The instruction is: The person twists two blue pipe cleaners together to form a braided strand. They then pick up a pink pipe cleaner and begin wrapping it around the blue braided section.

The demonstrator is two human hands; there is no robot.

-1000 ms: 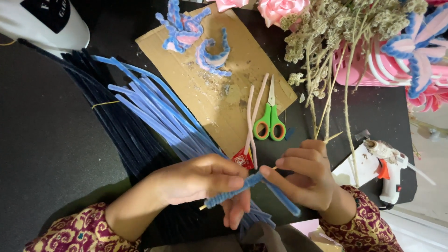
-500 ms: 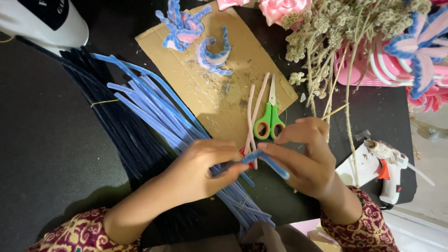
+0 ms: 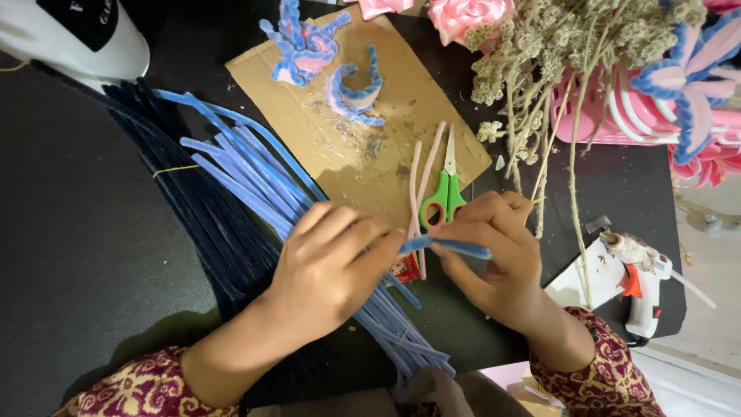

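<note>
1. Pinching one blue pipe cleaner (image 3: 448, 247) between them, the left hand (image 3: 328, 266) and right hand (image 3: 490, 259) meet just above the black table (image 3: 85, 255) — each hand's fingers closed on its own end of the stem.
2. Under the left hand lies a bundle of light blue pipe cleaners (image 3: 255, 181), fanned over a darker navy bundle (image 3: 193, 216).
3. Green-handled scissors (image 3: 445, 193) and two pale pink pipe cleaners (image 3: 419, 185) rest on a cardboard sheet (image 3: 309, 131), just beyond the fingers.
4. Two twisted blue-and-pink shapes (image 3: 305, 42) sit farther up the cardboard.
5. A white glue gun (image 3: 637, 270) lies right of the right hand — dried stems (image 3: 575, 177) trail between them.
</note>
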